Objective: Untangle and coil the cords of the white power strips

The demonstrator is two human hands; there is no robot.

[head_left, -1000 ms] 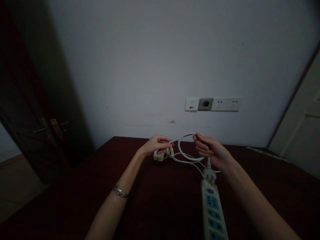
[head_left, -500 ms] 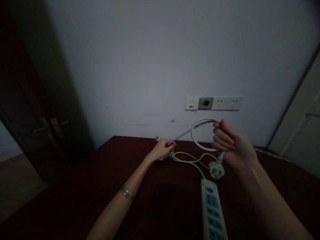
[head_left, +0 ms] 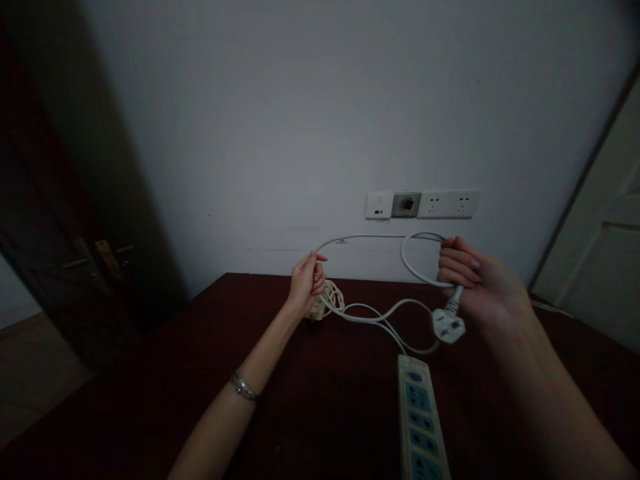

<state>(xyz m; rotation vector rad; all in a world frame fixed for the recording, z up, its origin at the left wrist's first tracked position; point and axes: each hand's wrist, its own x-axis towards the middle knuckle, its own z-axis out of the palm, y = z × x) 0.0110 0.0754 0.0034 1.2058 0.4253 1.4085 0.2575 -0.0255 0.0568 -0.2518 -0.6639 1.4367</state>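
Note:
My right hand (head_left: 470,270) is closed around a white power cord (head_left: 407,257), which makes a loop to the left of its fingers. Below that hand hangs the cord's three-pin plug (head_left: 449,325), pins facing me. Farther left, my left hand (head_left: 307,280) pinches the same cord, and a stretch of it arches between the hands. Behind and under the left hand lies a coiled cream cable (head_left: 334,295) with a pale block partly hidden by the hand. A power strip (head_left: 423,420) with blue sockets lies nearer to me, its own cord running toward the coil.
The dark red table (head_left: 300,413) meets a white wall (head_left: 280,133) at its back edge. Wall sockets and switches (head_left: 447,204) sit above the table. A dark wooden door (head_left: 45,267) stands at left, a pale door (head_left: 615,247) at right.
My left hand has moved left and up, drawing out a longer stretch of cord between the hands. My right hand has shifted slightly right, and the plug under it has turned.

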